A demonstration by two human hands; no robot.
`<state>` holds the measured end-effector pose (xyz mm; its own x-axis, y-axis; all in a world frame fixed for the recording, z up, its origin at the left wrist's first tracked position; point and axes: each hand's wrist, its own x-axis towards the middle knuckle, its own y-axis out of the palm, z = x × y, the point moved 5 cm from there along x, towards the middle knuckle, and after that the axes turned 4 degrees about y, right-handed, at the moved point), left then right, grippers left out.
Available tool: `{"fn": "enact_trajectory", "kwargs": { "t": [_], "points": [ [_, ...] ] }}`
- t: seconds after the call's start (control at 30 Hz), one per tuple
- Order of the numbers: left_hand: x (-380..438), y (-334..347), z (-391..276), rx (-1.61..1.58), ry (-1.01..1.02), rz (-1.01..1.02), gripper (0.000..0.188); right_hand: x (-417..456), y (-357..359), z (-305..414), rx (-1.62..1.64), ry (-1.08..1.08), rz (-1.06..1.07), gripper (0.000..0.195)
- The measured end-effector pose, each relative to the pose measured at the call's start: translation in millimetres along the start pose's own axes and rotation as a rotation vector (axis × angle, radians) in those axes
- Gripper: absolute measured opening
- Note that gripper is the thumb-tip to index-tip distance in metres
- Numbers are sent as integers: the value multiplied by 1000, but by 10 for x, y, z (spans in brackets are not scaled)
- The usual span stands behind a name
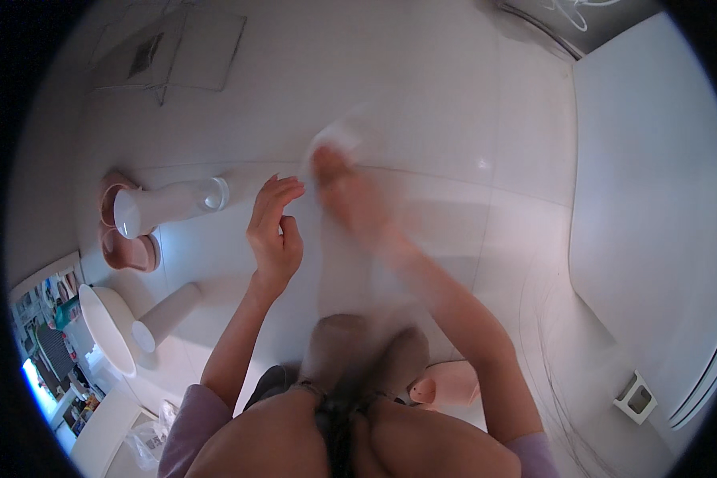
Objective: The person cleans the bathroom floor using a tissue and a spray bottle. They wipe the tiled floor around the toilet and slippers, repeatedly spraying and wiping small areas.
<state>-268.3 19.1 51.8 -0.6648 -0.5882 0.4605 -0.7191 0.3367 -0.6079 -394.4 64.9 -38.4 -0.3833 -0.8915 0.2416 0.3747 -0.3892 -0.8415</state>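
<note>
My right hand [358, 203], blurred by motion, reaches over the pale tiled floor [430, 119]. Its fingers press on a thin white sheet [343, 134], a tissue or cloth; the blur hides which. To its left is my left hand [275, 233], raised over the tiles with its fingers loosely bent and nothing in them. Below the hands are my feet in grey-brown socks [340, 337]. Nearest the left hand on its outer side stands a tall translucent cylindrical container [170, 206]. Behind that container lies a pink double bowl [125, 254].
At left are a white cylinder [166, 316], a white basin [104, 325] and a clear plastic bag [146, 445]. A large white panel [645, 197] bounds the right side, with a small white block [636, 397] near it. A pink slipper [454, 382] lies by my feet.
</note>
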Motion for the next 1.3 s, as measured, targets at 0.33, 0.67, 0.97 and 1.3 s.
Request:
{"fn": "enact_trajectory", "kwargs": {
  "t": [0.33, 0.67, 0.97, 1.3],
  "points": [
    [-24, -138, 40, 40, -3, -16, 45, 482, -293, -356, -178, -73, -14, 43],
    [-100, -69, 49, -6, -32, 8, 43, 90, -433, 188, -13, -229, 61, 28],
    [-78, -53, 7, -21, 10, 16, 42, 158, -357, 216, 22, 2, -67, 23],
    [-117, -70, 37, -4, -52, 23, 42, 705, -346, -472, 85, 100, -129, 11]
  ]
}}
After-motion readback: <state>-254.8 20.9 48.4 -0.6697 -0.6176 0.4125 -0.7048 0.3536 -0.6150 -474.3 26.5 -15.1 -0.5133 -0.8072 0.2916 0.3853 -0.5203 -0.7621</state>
